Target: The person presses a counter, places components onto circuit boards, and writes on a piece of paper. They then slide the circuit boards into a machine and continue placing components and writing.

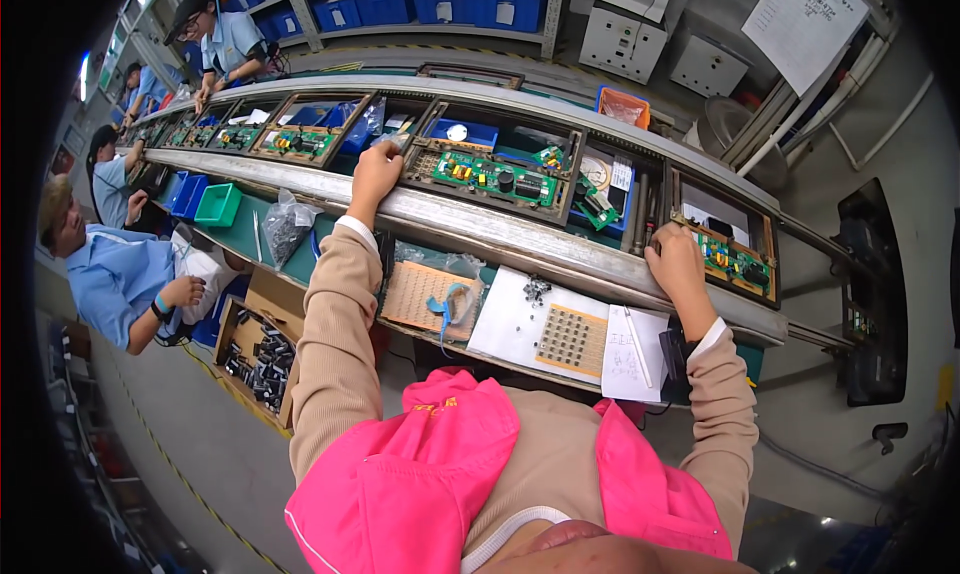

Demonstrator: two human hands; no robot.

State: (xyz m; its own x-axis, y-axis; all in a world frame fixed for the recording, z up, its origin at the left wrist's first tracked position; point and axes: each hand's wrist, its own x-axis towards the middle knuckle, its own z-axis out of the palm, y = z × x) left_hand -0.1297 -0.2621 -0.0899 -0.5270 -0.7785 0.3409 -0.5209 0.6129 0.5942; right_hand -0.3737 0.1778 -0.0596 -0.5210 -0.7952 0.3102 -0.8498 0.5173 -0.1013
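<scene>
My left hand [377,179] is closed with curled fingers on the left end of a dark carrier frame [408,179] on the conveyor. That frame holds a green circuit board [497,178] with yellow, blue and black components. My right hand [678,264] is closed on the left edge of another carrier frame [768,236] further right, and its fingertips are partly hidden. A second green circuit board [735,262] sits in that one. Between the two frames, a blue bin [622,199] and a loose small board [596,204] show beneath the rails.
Before me on the bench lie a sheet with a grid of small parts [572,336], a pen [638,346] and a bagged component strip [432,296]. A box of black parts [258,359] stands lower left. Co-workers sit along the line at left. An orange bin [622,107] stands beyond the conveyor.
</scene>
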